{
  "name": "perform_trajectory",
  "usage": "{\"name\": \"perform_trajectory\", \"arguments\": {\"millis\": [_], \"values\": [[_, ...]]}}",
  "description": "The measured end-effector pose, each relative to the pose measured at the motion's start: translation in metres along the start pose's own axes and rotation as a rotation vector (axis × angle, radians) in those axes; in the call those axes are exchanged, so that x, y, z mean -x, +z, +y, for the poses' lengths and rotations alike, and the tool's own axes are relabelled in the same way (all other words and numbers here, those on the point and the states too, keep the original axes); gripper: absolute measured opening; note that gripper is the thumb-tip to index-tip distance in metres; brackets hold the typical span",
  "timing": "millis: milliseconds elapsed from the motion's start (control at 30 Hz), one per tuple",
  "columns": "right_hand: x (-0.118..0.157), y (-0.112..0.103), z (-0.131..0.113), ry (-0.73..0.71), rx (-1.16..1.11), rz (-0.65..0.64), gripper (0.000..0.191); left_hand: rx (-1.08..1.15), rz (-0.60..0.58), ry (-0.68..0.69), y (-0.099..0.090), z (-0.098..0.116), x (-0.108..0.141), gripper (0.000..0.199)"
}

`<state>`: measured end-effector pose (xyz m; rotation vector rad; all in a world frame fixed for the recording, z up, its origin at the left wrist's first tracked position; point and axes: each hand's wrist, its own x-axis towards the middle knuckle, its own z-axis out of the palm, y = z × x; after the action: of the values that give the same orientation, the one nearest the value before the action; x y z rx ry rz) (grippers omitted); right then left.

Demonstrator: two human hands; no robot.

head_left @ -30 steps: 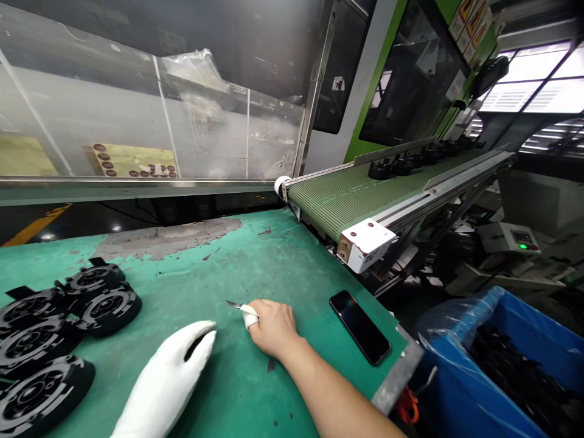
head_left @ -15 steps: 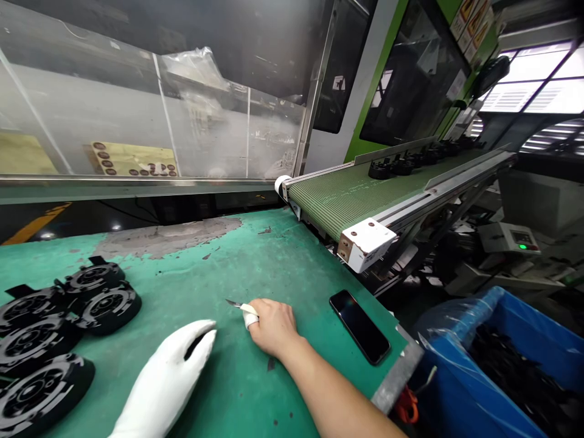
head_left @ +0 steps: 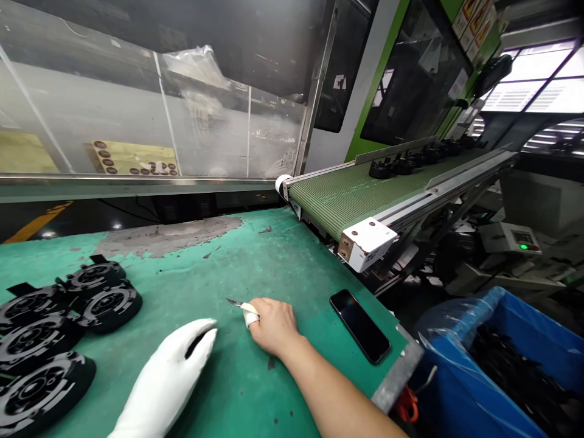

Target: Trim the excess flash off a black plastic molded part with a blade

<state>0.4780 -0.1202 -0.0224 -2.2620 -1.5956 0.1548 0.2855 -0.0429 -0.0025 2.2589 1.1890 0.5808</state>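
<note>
My right hand [head_left: 274, 323] rests on the green tabletop [head_left: 237, 261], its fingers wrapped round a small knife [head_left: 244, 306] with a pale handle and a pointed blade aimed left. White wrapping shows on one finger. Left of it lies my left hand [head_left: 176, 371] in a white glove, thumb and fingers slightly apart with nothing between them. Several round black parts [head_left: 107, 306] stand grouped at the table's left. A black phone [head_left: 360, 326] lies to the right of my right hand.
A green conveyor belt [head_left: 337, 198] carrying several black parts [head_left: 381, 168] meets the table's far right side. A blue bin [head_left: 538, 322] holding dark pieces stands at the right. Behind the table is a machine with clear panels [head_left: 210, 134].
</note>
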Motion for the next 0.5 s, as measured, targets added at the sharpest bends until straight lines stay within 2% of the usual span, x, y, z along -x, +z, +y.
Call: {"name": "perform_trajectory", "arguments": {"millis": [500], "values": [[0.0004, 0.0003, -0.0005, 0.008, -0.004, -0.007, 0.026, -0.015, 0.012, 0.019, -0.0003, -0.0008, 0.0002, 0.044]]}}
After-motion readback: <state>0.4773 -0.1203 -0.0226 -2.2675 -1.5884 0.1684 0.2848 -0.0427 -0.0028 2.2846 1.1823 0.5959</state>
